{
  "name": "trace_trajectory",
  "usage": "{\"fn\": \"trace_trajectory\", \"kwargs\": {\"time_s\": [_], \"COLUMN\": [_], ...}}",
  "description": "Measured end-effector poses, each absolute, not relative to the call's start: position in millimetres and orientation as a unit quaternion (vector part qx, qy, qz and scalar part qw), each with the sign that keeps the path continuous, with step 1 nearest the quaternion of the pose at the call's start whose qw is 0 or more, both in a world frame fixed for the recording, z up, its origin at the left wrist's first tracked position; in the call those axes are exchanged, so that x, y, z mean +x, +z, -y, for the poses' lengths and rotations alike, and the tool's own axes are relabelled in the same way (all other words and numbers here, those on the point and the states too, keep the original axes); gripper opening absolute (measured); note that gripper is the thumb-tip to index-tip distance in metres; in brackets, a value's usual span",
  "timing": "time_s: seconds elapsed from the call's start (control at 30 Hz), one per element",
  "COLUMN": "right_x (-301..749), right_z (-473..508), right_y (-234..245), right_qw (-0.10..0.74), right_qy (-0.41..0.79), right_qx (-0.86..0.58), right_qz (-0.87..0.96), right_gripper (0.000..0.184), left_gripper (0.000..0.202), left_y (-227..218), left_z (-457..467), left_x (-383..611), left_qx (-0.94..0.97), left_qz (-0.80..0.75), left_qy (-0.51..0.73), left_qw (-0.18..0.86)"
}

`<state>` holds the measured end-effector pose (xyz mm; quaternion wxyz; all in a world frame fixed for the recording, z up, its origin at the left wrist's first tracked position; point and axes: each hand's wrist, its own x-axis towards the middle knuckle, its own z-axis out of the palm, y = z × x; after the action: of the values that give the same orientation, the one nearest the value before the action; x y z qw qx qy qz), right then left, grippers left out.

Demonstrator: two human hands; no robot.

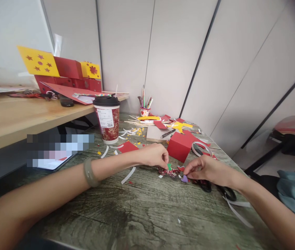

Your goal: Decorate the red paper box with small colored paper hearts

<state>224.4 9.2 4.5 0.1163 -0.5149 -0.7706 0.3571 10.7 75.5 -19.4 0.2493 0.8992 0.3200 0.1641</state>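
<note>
My left hand (155, 155), with a bangle on its wrist, is closed in a pinch on a small green paper piece (169, 167). Opposite it, my right hand (203, 170) pinches a small purple heart-shaped paper piece (184, 178) close to the tabletop. A little heap of red and whitish shreds (170, 172) lies between and below both hands. Black-handled scissors (228, 193) are partly hidden under my right hand and wrist. Just behind the hands stands a red paper box (180, 146).
A lidded paper cup (108, 121) and a lit phone (56, 156) are on the left. Tape (202, 149), a pen (168, 133), paper scraps and a pen cup (145, 111) lie farther back. A raised wooden shelf (27, 119) holds red and yellow boxes (67, 67).
</note>
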Motion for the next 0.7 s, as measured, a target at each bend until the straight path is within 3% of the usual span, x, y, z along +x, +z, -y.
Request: {"fn": "trace_trajectory", "kwargs": {"time_s": [0.3,0.7], "right_x": [207.9,205.3], "right_z": [-5.0,1.6], "right_y": [9.1,17.3], "right_qw": [0.183,0.213], "right_qy": [0.332,0.364], "right_qx": [-0.516,-0.536], "right_qz": [0.768,0.732], "right_gripper": [0.026,0.019], "left_gripper": [0.017,0.023], "left_y": [-13.1,-7.4], "left_z": [-68.5,-56.2], "left_x": [13.6,20.0], "left_qx": [0.875,0.845], "left_qz": [-0.248,-0.253], "left_qy": [0.193,0.251], "left_qw": [0.37,0.399]}}
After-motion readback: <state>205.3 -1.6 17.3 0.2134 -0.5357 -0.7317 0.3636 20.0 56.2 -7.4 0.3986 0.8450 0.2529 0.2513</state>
